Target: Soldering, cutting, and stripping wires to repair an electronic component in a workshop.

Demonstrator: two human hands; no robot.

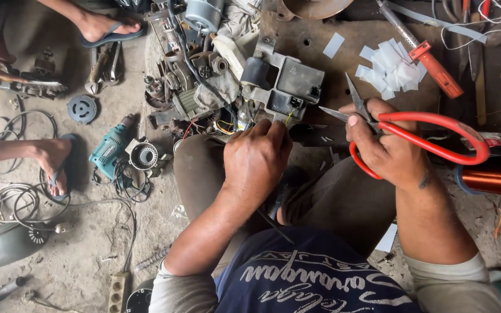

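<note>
My right hand (391, 148) grips red-handled scissors (430, 130) with the blades apart, tips pointing up and left. My left hand (256, 159) rests closed on my knee, fingertips pinching thin yellow wires (289, 117) that run up to a grey plastic electrical housing (288, 84). The scissor blades sit just right of those wires, not touching them.
White paper slips (389, 69) and an orange-handled tool (433, 66) lie beyond the scissors. A copper wire spool (494, 177) sits at right. Motor parts (192, 75) pile at the top centre. A teal drill (110, 149) and cables lie left, beside another person's sandalled feet (53, 165).
</note>
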